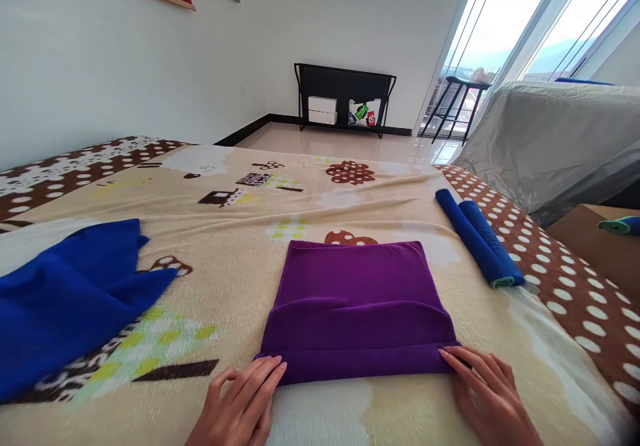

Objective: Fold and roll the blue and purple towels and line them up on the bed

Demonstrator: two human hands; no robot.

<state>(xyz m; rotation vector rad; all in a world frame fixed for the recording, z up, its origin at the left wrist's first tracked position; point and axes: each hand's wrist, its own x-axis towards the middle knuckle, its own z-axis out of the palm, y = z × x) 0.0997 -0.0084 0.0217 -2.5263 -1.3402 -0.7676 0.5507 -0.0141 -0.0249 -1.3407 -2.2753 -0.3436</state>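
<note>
A purple towel (357,279) lies in front of me, its near edge folded or rolled over into a flat band. My left hand (245,393) has its fingers closed on the left end of that band; the thumb is mostly hidden. At the opposite end, my right hand (487,386) grips the band between thumb and fingers. A crosswise ridge runs through the cloth just beyond the band, while the far part lies flat. Off to the left is a crumpled blue towel (75,293). Two rolled blue towels (477,236) rest side by side on the right.
Everything lies on a patterned fleece blanket (210,253) with a brown polka-dot border. Right of it are a cardboard box (590,239) and a plastic-covered piece of furniture (565,133). A black rack (345,86) stands by the far wall, and a stool (457,103) near the window.
</note>
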